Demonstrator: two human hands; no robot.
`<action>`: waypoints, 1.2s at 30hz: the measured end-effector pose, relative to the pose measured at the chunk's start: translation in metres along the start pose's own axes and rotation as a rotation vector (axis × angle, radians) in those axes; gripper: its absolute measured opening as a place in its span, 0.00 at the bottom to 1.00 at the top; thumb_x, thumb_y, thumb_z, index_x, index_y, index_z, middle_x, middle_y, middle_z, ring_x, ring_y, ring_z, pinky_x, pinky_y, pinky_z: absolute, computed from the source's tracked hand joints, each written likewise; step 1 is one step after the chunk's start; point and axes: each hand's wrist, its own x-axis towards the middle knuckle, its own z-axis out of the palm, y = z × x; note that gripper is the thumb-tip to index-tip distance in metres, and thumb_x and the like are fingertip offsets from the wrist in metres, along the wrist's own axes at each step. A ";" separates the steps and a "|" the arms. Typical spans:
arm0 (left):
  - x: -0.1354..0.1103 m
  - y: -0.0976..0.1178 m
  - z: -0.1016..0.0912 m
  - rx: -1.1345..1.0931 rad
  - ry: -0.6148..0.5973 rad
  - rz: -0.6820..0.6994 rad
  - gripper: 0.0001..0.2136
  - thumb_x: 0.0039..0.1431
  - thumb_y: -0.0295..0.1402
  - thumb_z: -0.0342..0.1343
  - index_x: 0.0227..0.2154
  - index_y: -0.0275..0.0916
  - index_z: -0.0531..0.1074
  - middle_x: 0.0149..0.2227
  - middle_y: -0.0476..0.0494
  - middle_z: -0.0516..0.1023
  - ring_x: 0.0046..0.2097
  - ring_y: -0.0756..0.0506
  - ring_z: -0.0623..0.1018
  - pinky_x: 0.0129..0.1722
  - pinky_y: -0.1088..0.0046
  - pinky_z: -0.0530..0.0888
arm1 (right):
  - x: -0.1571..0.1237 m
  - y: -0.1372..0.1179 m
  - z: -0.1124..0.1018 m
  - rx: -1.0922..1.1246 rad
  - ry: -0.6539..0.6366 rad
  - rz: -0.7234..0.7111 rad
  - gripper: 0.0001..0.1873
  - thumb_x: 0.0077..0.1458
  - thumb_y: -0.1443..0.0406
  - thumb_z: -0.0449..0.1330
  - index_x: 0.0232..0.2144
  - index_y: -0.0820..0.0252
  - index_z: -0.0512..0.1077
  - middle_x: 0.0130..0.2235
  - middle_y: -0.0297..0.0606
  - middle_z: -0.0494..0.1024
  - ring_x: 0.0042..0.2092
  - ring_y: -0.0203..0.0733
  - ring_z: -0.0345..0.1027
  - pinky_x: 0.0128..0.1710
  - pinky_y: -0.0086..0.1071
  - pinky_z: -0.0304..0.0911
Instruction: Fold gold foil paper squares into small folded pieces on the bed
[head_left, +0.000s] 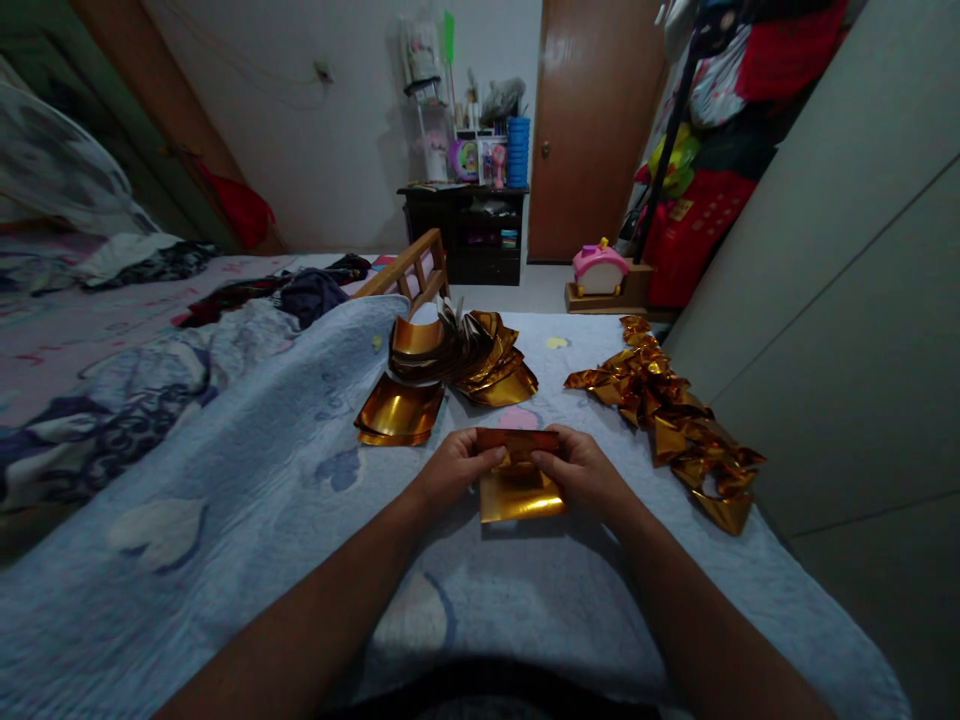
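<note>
A sheet of shiny gold paper (519, 482) lies on the pale blue quilt (247, 520) in front of me, with its far edge folded over. My left hand (455, 466) pinches the sheet's left side, fingers closed on the fold. From the other side, my right hand (579, 468) pinches the fold in the same way. Both thumbs press on top of the paper.
A stack of curled gold sheets (457, 362) lies just beyond my hands. A row of folded gold pieces (667, 415) runs along the right, beside a grey wall. Bedding and clothes lie to the left. A dark cabinet and a door stand at the back.
</note>
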 end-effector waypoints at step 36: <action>-0.006 -0.002 0.017 0.147 0.058 0.105 0.21 0.50 0.46 0.69 0.41 0.34 0.79 0.33 0.42 0.81 0.33 0.46 0.77 0.34 0.72 0.72 | -0.006 -0.005 0.018 -0.489 0.031 -0.430 0.14 0.53 0.66 0.59 0.44 0.58 0.67 0.36 0.35 0.68 0.32 0.37 0.62 0.30 0.30 0.60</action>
